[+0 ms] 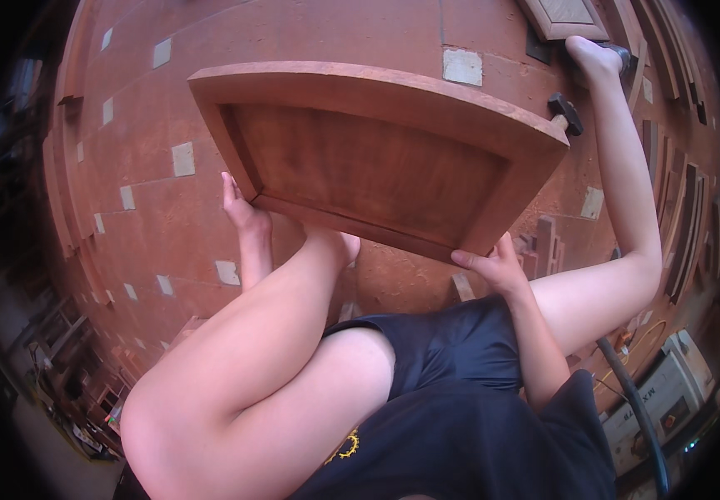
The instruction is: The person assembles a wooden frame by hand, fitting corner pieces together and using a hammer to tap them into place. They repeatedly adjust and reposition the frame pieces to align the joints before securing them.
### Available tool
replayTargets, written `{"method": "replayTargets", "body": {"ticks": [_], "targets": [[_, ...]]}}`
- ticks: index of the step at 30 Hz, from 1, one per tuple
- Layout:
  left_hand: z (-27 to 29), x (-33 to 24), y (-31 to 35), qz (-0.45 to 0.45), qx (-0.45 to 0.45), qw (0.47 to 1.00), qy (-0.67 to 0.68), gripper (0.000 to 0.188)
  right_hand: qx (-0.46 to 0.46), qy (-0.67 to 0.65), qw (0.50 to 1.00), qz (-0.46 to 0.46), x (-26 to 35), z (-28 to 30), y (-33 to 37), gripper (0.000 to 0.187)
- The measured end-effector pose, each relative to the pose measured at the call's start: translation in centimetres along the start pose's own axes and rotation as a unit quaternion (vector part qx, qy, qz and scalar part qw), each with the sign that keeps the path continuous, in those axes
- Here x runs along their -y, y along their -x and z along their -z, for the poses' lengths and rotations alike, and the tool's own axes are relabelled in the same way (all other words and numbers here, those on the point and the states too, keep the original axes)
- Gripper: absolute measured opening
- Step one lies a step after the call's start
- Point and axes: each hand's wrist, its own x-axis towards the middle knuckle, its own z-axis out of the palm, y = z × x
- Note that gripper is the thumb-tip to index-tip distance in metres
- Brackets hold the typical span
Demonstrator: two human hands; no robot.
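A reddish-brown framed wooden panel (368, 167), like a cabinet door with a recessed centre, is held tilted in front of me above the floor. My left hand (248, 215) is at its lower left corner, with fingertips showing past the edge and the rest partly behind the frame. At the lower right corner my right hand (497, 265) grips the frame, its thumb on the front face and its fingers mostly hidden behind. Just past the panel's right end is a hammer (566, 117) with a dark head; most of its handle is hidden.
A second framed panel (564, 17) lies at the far right, beside my foot. Wooden strips (683, 225) line the right side, and more boards (60, 183) the left. Small wood blocks (545, 242) lie behind my right hand. At lower right are a pale box (664, 396) and dark hose (636, 400).
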Motion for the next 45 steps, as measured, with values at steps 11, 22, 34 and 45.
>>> {"method": "replayTargets", "body": {"ticks": [11, 22, 34, 45], "targets": [[-1.5, 0.3, -0.9, -0.007, 0.024, 0.998, 0.054, 0.047, -0.028, 0.057, 0.997, 0.032, 0.0, -0.3, 0.3, 0.042], [-3.7, -0.3, -0.8, 0.007, 0.069, 0.994, 0.081, 0.045, -0.050, 0.024, 0.997, 0.062, -0.8, 0.6, 0.4, 0.040], [-3.4, -0.9, 0.4, -0.009, 0.001, 0.999, -0.036, 0.039, -0.055, -0.025, 0.998, -0.003, -0.7, 1.6, 0.3, 0.049], [-1.5, -3.8, 2.6, 0.039, 0.023, 0.977, -0.209, 0.045, -0.009, -0.149, 0.987, -0.067, -0.2, 1.6, -0.3, 0.063]]}}
